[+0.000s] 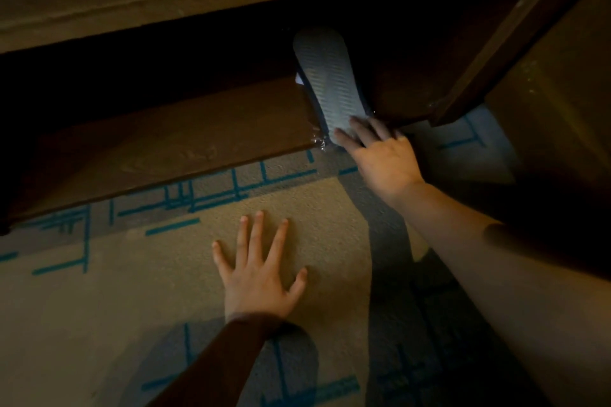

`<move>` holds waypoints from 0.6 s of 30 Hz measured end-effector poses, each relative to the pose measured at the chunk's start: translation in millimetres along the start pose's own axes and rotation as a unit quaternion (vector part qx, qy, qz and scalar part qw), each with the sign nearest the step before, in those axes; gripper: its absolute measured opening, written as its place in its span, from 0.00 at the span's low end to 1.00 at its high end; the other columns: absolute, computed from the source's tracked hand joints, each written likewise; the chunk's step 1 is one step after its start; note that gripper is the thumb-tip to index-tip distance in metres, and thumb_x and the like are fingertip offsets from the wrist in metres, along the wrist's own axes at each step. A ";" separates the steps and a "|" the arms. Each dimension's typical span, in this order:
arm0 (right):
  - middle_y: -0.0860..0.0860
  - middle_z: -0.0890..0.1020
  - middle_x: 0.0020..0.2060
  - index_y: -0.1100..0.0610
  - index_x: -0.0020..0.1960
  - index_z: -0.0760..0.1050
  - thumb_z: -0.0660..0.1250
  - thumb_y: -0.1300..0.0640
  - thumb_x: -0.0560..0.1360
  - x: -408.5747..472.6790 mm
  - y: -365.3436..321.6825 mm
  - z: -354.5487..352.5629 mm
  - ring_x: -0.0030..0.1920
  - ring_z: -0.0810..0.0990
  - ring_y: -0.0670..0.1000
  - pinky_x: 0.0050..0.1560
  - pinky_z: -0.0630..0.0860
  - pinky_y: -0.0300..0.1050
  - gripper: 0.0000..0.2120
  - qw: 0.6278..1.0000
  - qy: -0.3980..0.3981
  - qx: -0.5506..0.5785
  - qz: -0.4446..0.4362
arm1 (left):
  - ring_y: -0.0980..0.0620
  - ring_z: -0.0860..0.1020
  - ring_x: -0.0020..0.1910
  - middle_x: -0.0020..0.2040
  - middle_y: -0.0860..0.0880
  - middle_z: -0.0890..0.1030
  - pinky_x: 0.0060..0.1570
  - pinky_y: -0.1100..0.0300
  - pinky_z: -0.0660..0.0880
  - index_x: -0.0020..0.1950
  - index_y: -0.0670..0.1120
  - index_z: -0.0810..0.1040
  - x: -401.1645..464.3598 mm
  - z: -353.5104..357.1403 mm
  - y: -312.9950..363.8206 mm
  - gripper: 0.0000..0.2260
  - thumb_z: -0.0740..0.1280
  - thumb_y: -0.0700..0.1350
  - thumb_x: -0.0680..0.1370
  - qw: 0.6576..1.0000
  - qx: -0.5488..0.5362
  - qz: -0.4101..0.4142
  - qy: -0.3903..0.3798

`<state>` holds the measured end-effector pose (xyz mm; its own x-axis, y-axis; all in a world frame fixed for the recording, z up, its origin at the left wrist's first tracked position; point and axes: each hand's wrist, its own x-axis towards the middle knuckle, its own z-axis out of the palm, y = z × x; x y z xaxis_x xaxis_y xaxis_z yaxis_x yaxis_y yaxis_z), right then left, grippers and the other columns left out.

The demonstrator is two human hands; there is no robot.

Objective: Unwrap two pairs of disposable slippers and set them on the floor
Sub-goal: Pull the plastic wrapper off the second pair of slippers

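Right fingers (355,132) extended, tips touching near end of wrapped slippers (325,76); whether thumb grips underneath cannot tell. Right hand (380,158) reaches forward, bare forearm running back to lower right. Left fingers (258,235) spread wide, flat, holding nothing; left hand (259,277) pressed palm-down on carpet (132,291), dark sleeve (211,370) behind wrist. Slippers, sole up in glinting clear wrap, lie in dim low cabinet recess, near end overhanging dark wooden shelf (158,149) edge. Open cabinet door (515,30) angled at right. Carpet beige with teal line pattern.
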<state>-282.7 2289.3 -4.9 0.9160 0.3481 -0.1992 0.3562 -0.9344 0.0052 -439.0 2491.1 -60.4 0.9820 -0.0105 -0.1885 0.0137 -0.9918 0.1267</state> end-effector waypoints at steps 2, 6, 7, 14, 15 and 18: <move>0.53 0.53 0.77 0.47 0.76 0.49 0.61 0.63 0.76 -3.0 -0.5 -3.0 0.76 0.51 0.59 0.70 0.60 0.61 0.34 1.000 -0.007 -0.015 -0.012 | 0.43 0.53 0.74 0.76 0.43 0.60 0.65 0.28 0.53 0.73 0.56 0.56 -0.9 -0.6 0.0 0.35 0.54 0.67 0.68 1.000 -0.008 0.002 0.004; 0.54 0.57 0.76 0.49 0.75 0.52 0.61 0.58 0.76 -33.1 -4.6 2.2 0.75 0.55 0.60 0.71 0.58 0.61 0.31 0.999 0.006 -0.017 -0.030 | 0.44 0.46 0.76 0.78 0.45 0.52 0.68 0.31 0.44 0.74 0.58 0.50 -1.1 -2.2 -0.8 0.35 0.51 0.68 0.69 1.000 -0.029 0.005 0.006; 0.54 0.58 0.76 0.48 0.75 0.53 0.61 0.56 0.76 -44.9 -8.4 6.5 0.75 0.56 0.59 0.72 0.58 0.62 0.30 1.000 0.004 -0.006 -0.020 | 0.45 0.45 0.76 0.78 0.46 0.51 0.69 0.32 0.42 0.74 0.59 0.48 -1.2 -3.5 -0.4 0.36 0.50 0.68 0.69 0.999 -0.031 0.003 0.006; 0.52 0.56 0.77 0.47 0.75 0.55 0.61 0.49 0.75 -142.1 -46.2 36.1 0.76 0.54 0.58 0.70 0.56 0.65 0.30 0.995 -0.048 0.084 0.021 | 0.46 0.40 0.77 0.78 0.47 0.43 0.69 0.33 0.40 0.75 0.58 0.44 -4.6 -4.5 -1.0 0.36 0.44 0.68 0.69 0.999 -0.032 0.000 -0.020; 0.51 0.55 0.77 0.46 0.75 0.55 0.59 0.48 0.76 -157.2 -51.1 38.4 0.76 0.53 0.57 0.70 0.55 0.65 0.29 0.992 -0.067 0.100 0.026 | 0.46 0.40 0.77 0.78 0.48 0.43 0.70 0.33 0.40 0.75 0.58 0.43 -9.5 -4.3 0.8 0.35 0.44 0.68 0.69 0.999 -0.040 -0.004 -0.026; 0.52 0.66 0.73 0.47 0.71 0.63 0.55 0.45 0.73 -202.8 -64.0 38.6 0.72 0.65 0.57 0.64 0.65 0.65 0.27 0.991 -0.089 0.094 0.040 | 0.49 0.39 0.76 0.78 0.50 0.42 0.71 0.37 0.38 0.75 0.59 0.47 -37.5 -5.9 10.7 0.34 0.41 0.67 0.70 0.994 -0.091 -0.015 -0.052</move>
<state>-498.4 2275.5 -2.7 0.8869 0.2685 -0.3760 0.2274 -0.9621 -0.1506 -474.6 2481.6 -46.2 0.9558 -0.0037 -0.2941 0.0864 -0.9523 0.2926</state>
